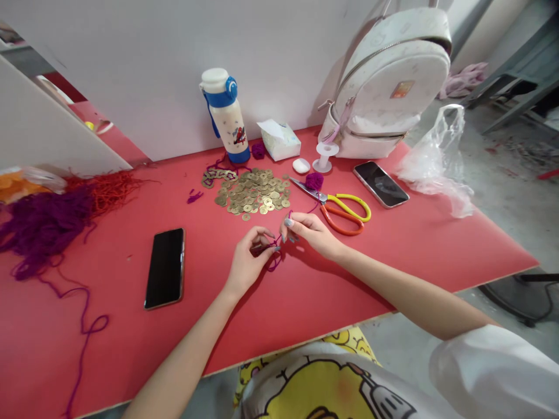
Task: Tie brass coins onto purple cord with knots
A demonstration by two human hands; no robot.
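Between my hands, low over the red table, runs a purple cord (274, 265) that hangs in a small loop. Thumb and fingers of my left hand (251, 256) are closed on the cord; whether anything else lies in that grip is hidden. My right hand (311, 233) pinches the same cord a little to the right. From there a strand leads up to a small purple yarn ball (314, 181). Just beyond my hands spreads a heap of brass coins with holes (255, 191). Scissors (345, 209) with yellow and orange handles lie right of the coins.
A phone (165, 267) lies left, another phone (381, 184) right. Along the back stand a bottle (227, 116), tissue pack (280, 141), white spool (325, 157) and backpack (388, 87). Purple yarn (48, 221) is piled left. A plastic bag (437, 157) sits at the right edge.
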